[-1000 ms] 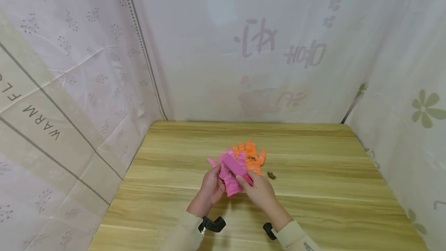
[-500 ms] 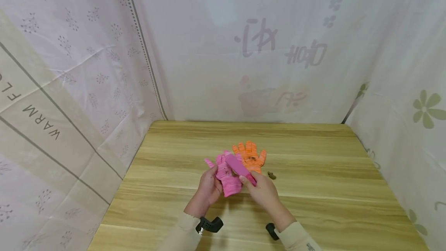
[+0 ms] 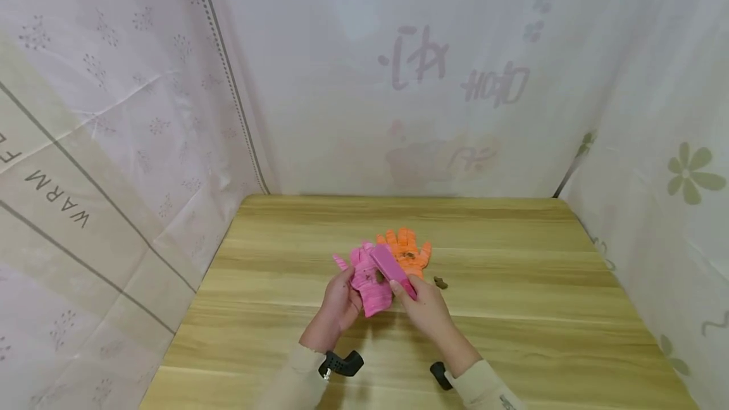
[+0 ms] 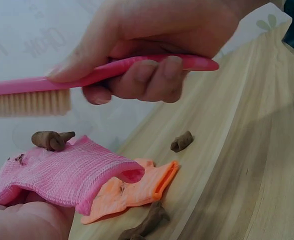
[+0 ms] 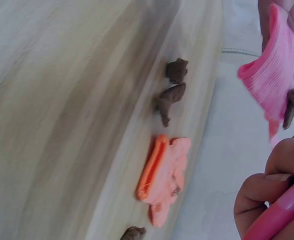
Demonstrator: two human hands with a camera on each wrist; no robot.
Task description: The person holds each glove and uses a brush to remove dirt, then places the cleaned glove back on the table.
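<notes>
My left hand (image 3: 340, 302) holds a pink knitted glove (image 3: 373, 296) above the table, palm under it and thumb at its edge. A brown clay-like lump (image 4: 52, 140) lies on the glove beside small dark marks. My right hand (image 3: 428, 312) grips the handle of a pink brush (image 3: 392, 264). Its pale bristles (image 4: 32, 102) face down, and in the left wrist view they hang just above the lump, with a gap. Behind them an orange glove (image 3: 409, 250) with dark smudges lies flat on the table.
Brown lumps lie on the wooden table (image 3: 512, 258): one right of the orange glove (image 3: 440, 282), others near its cuff (image 5: 170, 100). Patterned curtains (image 3: 342, 81) stand behind the table and on both sides.
The brush has moved a little right across the pink glove, and the glove slightly left. The brown lump on the glove shows more now. The head view has shifted slightly.
</notes>
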